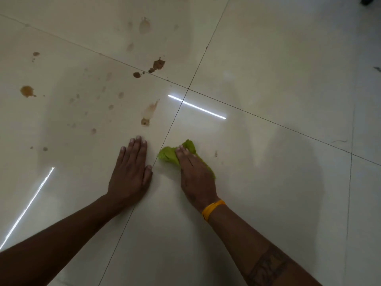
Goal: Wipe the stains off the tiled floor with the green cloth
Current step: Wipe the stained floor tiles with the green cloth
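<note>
My right hand (195, 174) lies on top of a crumpled green cloth (169, 154) and presses it onto the cream tiled floor (268, 79), just right of a grout line. The cloth sticks out past the fingertips and along the hand's right side. My left hand (132, 170) rests flat on the tile to the left of that line, fingers straight and together. Brown stains spread over the tiles ahead and to the left: a smear (148, 113) just beyond my left fingertips, a dark blotch (158, 64) at the tile joint, an orange-brown patch (27, 91) far left. A small spot (215, 154) lies right of the cloth.
Grout lines cross at a joint (188, 88) ahead of my hands. Ceiling lights reflect as bright streaks on the glossy tiles. A dark object (370, 0) shows at the top right corner. A yellow band circles my right wrist.
</note>
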